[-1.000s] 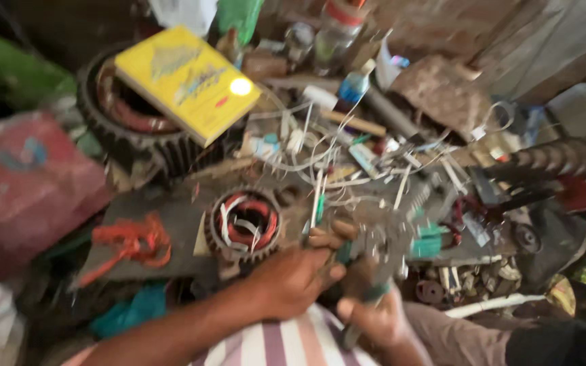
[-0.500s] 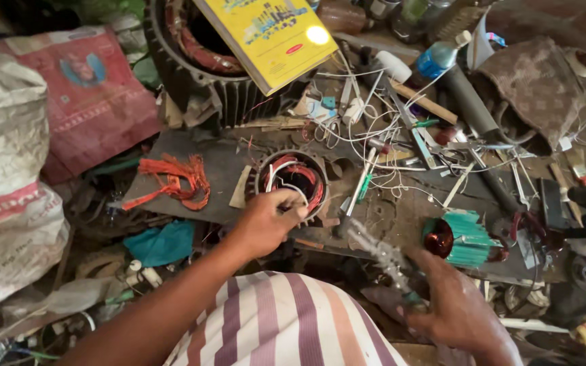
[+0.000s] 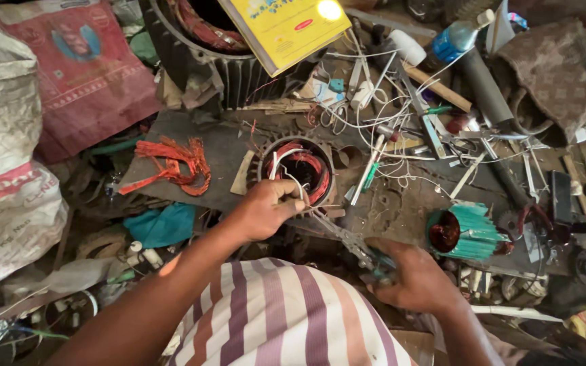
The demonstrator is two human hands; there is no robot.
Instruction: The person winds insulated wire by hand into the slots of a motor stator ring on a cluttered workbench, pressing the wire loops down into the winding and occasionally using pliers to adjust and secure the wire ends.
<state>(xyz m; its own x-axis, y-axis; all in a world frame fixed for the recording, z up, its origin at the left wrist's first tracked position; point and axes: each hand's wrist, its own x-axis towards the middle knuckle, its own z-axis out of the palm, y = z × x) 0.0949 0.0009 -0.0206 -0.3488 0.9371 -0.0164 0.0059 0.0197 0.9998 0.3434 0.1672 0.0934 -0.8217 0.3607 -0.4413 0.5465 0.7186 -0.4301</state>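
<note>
Two hands work at a cluttered bench. Left hand (image 3: 266, 209) pinches white wires at the round stator (image 3: 298, 169), partly hiding its front rim; copper-red windings show inside. Right hand (image 3: 412, 274) is closed around pliers (image 3: 347, 238), whose tip is hard to see.

Two hands (image 3: 266, 210) (image 3: 418, 278), one pliers (image 3: 354, 244), three motor stators (image 3: 298, 169) (image 3: 466, 232) (image 3: 205, 41) (one teal), one yellow book (image 3: 283, 27), one bottle (image 3: 459, 37)

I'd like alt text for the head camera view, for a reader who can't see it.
A person's left hand pinches white wires at a small round motor stator with reddish windings, while the right hand holds pliers on a cluttered workbench.
</note>
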